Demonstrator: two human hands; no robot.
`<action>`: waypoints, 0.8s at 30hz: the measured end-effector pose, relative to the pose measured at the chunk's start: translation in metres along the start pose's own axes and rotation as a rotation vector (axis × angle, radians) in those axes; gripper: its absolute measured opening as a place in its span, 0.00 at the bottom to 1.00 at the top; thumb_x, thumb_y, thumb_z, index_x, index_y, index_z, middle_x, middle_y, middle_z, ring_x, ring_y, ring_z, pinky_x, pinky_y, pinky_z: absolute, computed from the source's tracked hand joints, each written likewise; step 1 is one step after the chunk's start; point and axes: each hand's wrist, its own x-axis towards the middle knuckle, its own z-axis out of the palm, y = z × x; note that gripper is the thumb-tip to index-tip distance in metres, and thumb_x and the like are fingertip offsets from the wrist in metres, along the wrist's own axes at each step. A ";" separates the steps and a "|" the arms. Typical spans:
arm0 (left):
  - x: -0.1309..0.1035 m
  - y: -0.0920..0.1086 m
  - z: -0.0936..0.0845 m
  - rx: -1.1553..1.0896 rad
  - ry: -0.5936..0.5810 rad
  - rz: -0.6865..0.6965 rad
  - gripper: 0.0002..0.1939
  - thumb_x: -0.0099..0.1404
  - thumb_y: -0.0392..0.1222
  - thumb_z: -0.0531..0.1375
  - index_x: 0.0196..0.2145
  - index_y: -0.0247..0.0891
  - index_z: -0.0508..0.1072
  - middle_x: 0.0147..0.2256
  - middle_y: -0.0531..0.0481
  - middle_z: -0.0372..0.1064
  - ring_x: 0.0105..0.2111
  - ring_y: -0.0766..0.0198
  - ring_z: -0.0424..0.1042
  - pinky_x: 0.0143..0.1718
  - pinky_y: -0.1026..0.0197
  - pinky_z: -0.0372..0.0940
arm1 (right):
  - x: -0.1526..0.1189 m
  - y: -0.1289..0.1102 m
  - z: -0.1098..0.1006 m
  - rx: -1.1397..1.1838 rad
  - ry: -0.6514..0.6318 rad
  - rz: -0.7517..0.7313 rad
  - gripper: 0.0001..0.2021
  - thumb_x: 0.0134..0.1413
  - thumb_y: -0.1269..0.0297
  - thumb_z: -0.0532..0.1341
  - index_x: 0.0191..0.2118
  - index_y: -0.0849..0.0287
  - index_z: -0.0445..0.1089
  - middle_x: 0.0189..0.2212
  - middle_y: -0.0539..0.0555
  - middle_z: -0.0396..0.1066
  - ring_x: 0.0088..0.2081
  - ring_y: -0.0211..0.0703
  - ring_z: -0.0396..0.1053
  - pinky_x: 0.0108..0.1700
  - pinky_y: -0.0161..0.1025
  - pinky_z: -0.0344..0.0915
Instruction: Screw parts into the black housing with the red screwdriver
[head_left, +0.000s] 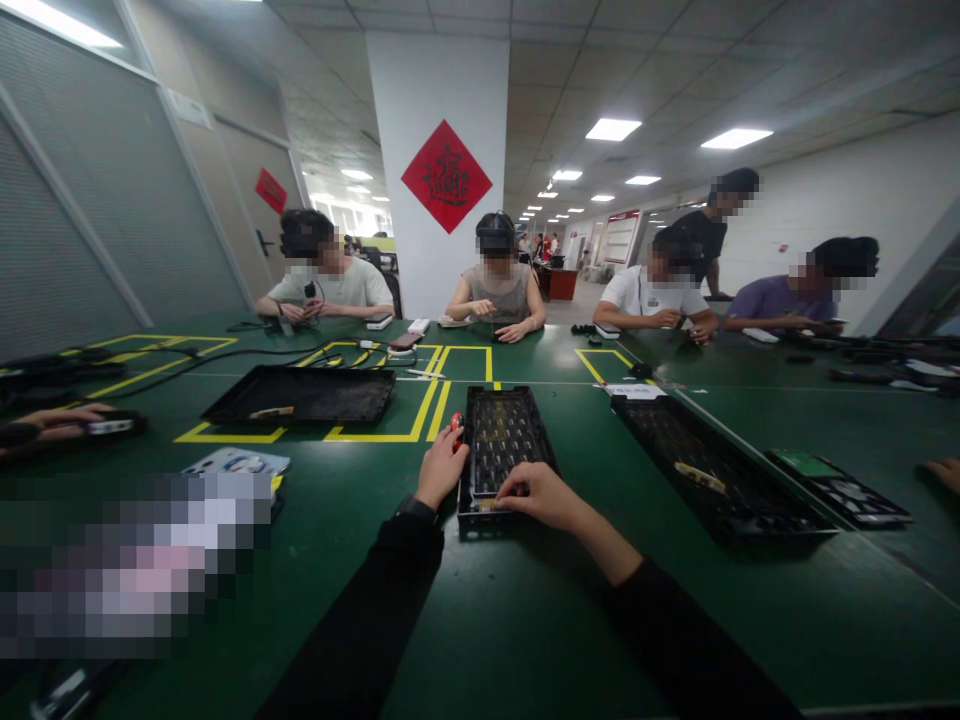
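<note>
A black rectangular plastic housing with rows of small holes or posts lies lengthwise on the green table in front of me. My left hand is at its left edge, fingers closed around a small red and black object, whose kind I cannot make out. Over the housing's near end, my right hand is closed in a pinch, its fingertips low against the inside. Just beside those fingertips a small yellowish piece shows. Whatever sits between the right fingertips is hidden.
Other black housings lie at left and right, each holding a small yellowish piece. A flat part with a green board is at far right. Cables cross the table's left side. Several people sit opposite; a co-worker's hand is at left.
</note>
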 end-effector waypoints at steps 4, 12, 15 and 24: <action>0.000 -0.001 0.001 0.005 0.008 0.005 0.21 0.60 0.42 0.50 0.51 0.40 0.65 0.55 0.46 0.57 0.54 0.57 0.59 0.55 0.55 0.53 | 0.000 0.001 0.001 0.005 -0.008 0.021 0.09 0.49 0.59 0.61 0.32 0.59 0.75 0.27 0.51 0.72 0.29 0.36 0.65 0.32 0.33 0.58; 0.000 -0.001 0.000 0.000 0.007 0.008 0.21 0.60 0.42 0.50 0.51 0.40 0.65 0.56 0.47 0.57 0.54 0.58 0.58 0.55 0.56 0.53 | 0.000 0.001 0.001 0.014 -0.016 0.033 0.10 0.48 0.59 0.62 0.32 0.60 0.75 0.27 0.51 0.72 0.28 0.36 0.65 0.32 0.32 0.59; -0.001 0.001 -0.001 0.012 -0.003 0.000 0.21 0.60 0.41 0.50 0.51 0.39 0.65 0.56 0.46 0.57 0.54 0.58 0.59 0.55 0.56 0.53 | 0.001 0.003 0.003 0.014 -0.020 0.031 0.10 0.48 0.59 0.62 0.32 0.60 0.75 0.27 0.51 0.72 0.28 0.35 0.65 0.31 0.32 0.58; 0.000 0.001 -0.001 0.019 -0.009 -0.002 0.21 0.61 0.41 0.50 0.52 0.40 0.65 0.56 0.46 0.56 0.54 0.58 0.59 0.55 0.56 0.53 | 0.008 -0.006 -0.010 -0.066 -0.161 0.006 0.11 0.49 0.58 0.61 0.33 0.60 0.75 0.29 0.52 0.73 0.30 0.36 0.67 0.33 0.31 0.59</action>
